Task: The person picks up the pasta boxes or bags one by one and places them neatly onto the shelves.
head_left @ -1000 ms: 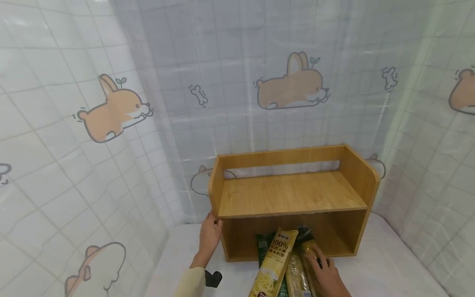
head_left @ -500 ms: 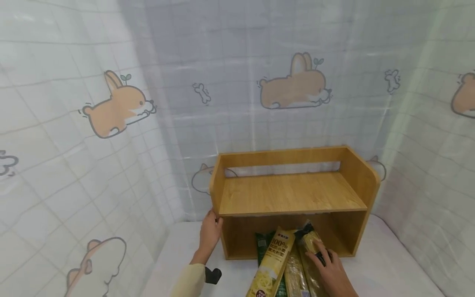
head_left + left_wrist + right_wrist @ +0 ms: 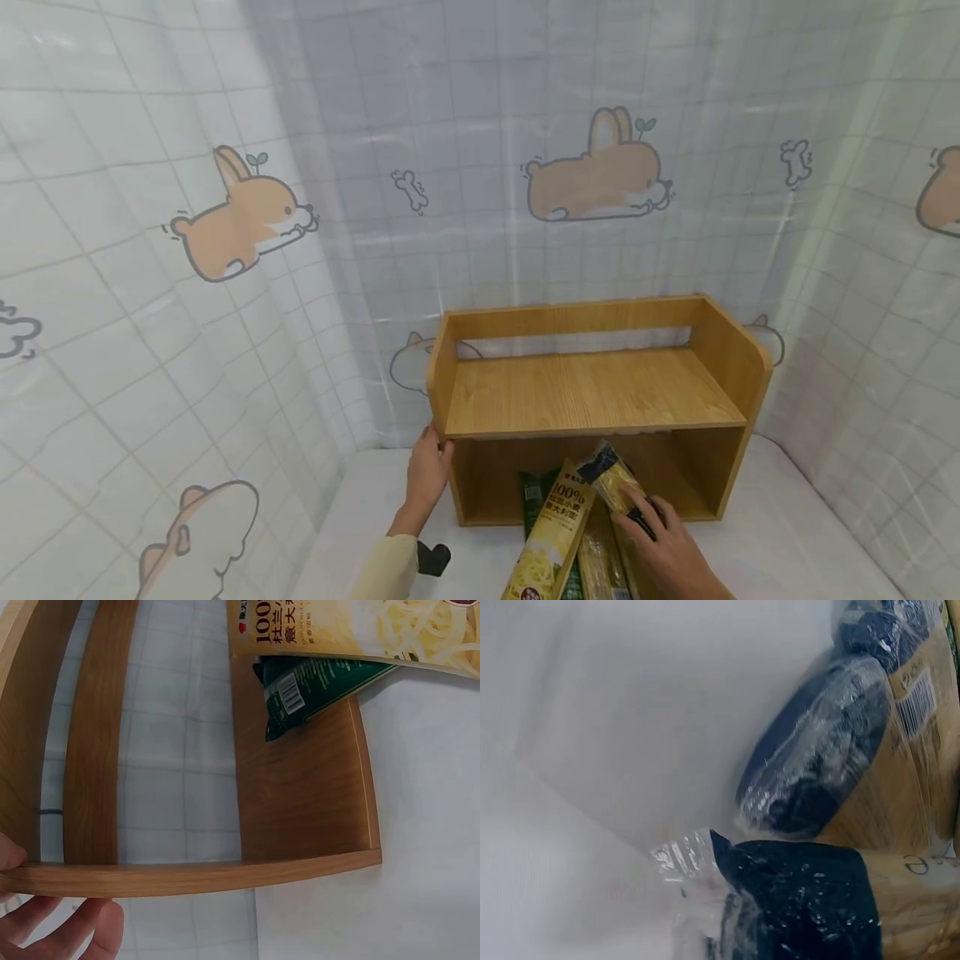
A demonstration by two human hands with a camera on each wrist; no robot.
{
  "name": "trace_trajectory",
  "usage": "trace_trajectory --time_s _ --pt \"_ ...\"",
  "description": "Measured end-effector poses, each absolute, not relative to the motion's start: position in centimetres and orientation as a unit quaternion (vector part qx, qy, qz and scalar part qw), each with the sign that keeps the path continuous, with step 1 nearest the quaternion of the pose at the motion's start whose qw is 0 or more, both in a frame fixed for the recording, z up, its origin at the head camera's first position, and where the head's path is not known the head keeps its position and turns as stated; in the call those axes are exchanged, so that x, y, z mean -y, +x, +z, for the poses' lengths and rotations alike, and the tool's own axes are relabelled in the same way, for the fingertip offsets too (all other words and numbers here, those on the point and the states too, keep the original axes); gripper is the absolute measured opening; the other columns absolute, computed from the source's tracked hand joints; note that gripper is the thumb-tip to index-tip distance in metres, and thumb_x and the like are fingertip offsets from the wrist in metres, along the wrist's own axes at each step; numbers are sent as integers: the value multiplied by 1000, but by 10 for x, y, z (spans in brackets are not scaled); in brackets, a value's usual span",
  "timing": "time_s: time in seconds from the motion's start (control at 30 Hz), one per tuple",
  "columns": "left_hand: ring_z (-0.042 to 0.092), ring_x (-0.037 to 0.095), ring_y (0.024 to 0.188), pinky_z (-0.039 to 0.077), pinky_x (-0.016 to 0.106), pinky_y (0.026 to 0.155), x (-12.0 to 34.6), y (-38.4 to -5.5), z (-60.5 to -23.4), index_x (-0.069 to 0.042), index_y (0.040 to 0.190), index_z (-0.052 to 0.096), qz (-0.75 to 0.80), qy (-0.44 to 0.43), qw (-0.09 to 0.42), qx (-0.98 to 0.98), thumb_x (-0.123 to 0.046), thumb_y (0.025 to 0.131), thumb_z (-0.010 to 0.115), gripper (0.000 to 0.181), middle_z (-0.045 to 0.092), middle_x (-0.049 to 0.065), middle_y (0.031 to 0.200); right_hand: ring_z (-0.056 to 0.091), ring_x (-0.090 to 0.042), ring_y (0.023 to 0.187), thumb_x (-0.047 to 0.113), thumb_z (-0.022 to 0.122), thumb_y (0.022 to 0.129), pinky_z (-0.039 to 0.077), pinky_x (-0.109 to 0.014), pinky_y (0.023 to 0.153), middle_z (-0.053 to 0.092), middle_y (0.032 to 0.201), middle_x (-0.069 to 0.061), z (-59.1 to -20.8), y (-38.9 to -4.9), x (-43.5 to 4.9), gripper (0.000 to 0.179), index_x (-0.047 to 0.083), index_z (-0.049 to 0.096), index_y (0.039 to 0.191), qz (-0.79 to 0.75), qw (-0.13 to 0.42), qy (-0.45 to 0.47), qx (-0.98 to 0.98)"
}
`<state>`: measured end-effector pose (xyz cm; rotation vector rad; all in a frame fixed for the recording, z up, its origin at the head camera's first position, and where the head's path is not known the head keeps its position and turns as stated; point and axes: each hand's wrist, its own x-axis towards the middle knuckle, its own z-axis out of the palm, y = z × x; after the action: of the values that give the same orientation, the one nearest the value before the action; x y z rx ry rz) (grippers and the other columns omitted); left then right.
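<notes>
My left hand (image 3: 426, 475) grips the left side panel of a wooden shelf (image 3: 600, 387); in the left wrist view my fingers (image 3: 94, 930) lie below the panel edge, with part of the thumb above it. My right hand (image 3: 667, 546) holds a long pack of spaghetti (image 3: 617, 485) in clear film with a dark blue end, tilted toward the upper left at the lower compartment's mouth. Beside it, a yellow pasta pack (image 3: 547, 533) lies slanted over a green pack (image 3: 307, 694). Another clear spaghetti pack (image 3: 598, 558) lies between. The right wrist view shows dark pack ends (image 3: 802, 900) without the hand.
A white surface (image 3: 780, 533) carries the shelf. Behind and on both sides hang sheets with a grid and cartoon dogs (image 3: 592, 179). The shelf's upper board has a raised back rail (image 3: 577, 318). A small black object (image 3: 432, 559) sits beside the left sleeve.
The dark end of the spaghetti pack in my right hand has risen and swung left, across the yellow pack's top corner. My right hand has shifted slightly right. My left hand stays on the shelf.
</notes>
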<state>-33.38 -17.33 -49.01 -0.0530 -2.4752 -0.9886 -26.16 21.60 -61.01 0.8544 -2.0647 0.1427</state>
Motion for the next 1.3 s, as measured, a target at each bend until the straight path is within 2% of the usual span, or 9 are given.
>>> trace_trajectory --time_s 0.23,0.47,0.63,0.77,0.87,0.97,1.03,1.2,1.3 --pt "70 31 97 57 45 75 173 -333 -490 4 140 53 -358 -18 219 908 -9 97 55 45 68 21 117 53 -26 127 24 23 107 36 -37 96 60 140 -24 -600 -263 -220 48 16 70 117 68 478 380 789" --pt "71 31 96 57 45 75 173 -333 -490 4 140 54 -357 -20 224 907 -9 97 55 45 68 21 116 46 -21 144 18 27 106 25 -31 111 62 137 -26 -590 -261 -222 45 8 68 123 92 494 398 768" --pt "70 30 94 57 45 74 173 -332 -489 2 140 54 -357 -15 225 906 -11 97 55 45 68 20 116 51 -24 136 17 30 106 25 -30 113 61 137 -27 -575 -263 -225 45 -1 65 128 100 496 387 771" --pt "69 28 90 56 43 71 173 -331 -488 3 139 55 -354 -13 225 908 -10 97 55 44 68 19 113 53 -30 127 18 30 107 23 -29 122 60 137 -29 -563 -265 -228 46 -4 63 130 109 500 383 769" --pt "69 27 89 56 41 69 173 -331 -487 3 137 56 -351 -16 228 908 -8 97 56 42 68 18 111 52 -30 134 20 31 109 20 -29 127 61 135 -30 -555 -268 -231 46 -7 63 129 111 515 380 761" --pt "69 26 87 55 40 69 173 -331 -487 3 134 57 -350 -16 229 908 -8 97 56 39 68 17 109 48 -29 143 22 33 110 20 -30 129 61 134 -31 -546 -272 -232 47 -9 62 128 112 531 372 753" --pt "68 25 85 55 40 68 174 -332 -488 4 133 58 -348 -16 234 908 -8 96 56 39 68 17 107 48 -32 143 20 33 110 23 -31 126 61 134 -32 -540 -275 -232 46 -11 62 128 111 543 363 749" --pt "65 25 80 53 40 66 176 -333 -489 5 129 60 -345 -10 243 907 -7 95 58 36 67 16 103 57 -42 125 13 34 106 29 -37 113 60 137 -33 -526 -287 -229 44 -12 62 130 101 565 343 744" --pt "63 22 77 51 39 64 175 -334 -491 4 128 60 -342 -12 234 910 -7 95 58 34 66 15 101 57 -45 120 13 35 106 29 -39 110 59 139 -33 -522 -292 -230 44 -12 61 131 102 569 330 747"
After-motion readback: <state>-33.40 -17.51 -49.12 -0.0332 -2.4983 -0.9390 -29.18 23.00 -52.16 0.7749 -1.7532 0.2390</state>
